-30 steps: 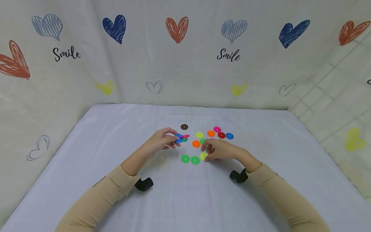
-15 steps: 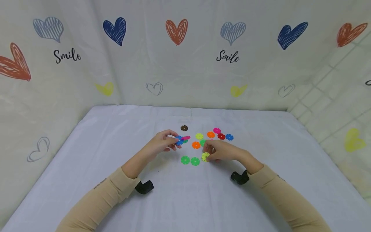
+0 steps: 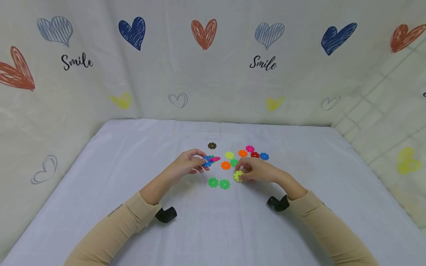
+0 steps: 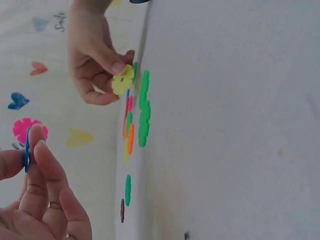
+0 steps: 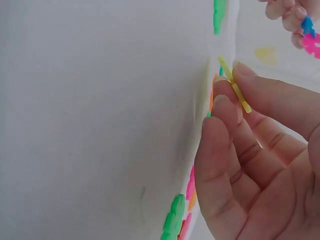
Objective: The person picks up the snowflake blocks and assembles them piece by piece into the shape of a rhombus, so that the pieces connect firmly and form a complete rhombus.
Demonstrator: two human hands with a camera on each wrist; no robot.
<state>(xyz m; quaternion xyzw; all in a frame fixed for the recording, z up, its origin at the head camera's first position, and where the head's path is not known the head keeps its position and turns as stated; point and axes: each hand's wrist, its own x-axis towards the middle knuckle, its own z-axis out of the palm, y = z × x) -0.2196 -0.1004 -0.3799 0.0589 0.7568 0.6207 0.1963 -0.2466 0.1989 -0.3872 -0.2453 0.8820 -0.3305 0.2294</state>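
In the head view my left hand point(image 3: 186, 164) pinches a blue notched disc point(image 3: 208, 161) between thumb and fingers. A pink notched disc point(image 3: 216, 159) is joined to it at an angle, which also shows in the left wrist view. To the right, my right hand point(image 3: 261, 171) holds a yellow notched disc point(image 3: 237, 176) by its edge between thumb and fingertips. The right wrist view shows this yellow disc point(image 5: 235, 87) edge-on, above the table. The two hands are apart, and the yellow disc does not touch the joined pair.
Two green discs point(image 3: 219, 183) lie flat in front of the hands. Behind them lie a brown disc point(image 3: 212, 146), an orange disc point(image 3: 226, 165), a blue disc point(image 3: 264, 156) and several others on the white tablecloth point(image 3: 206, 229). A heart-printed curtain point(image 3: 226, 74) rises behind the table.
My right hand has lifted the yellow disc from beside the green discs and moved it slightly right and away from me. My left hand has shifted a little right with the joined discs.
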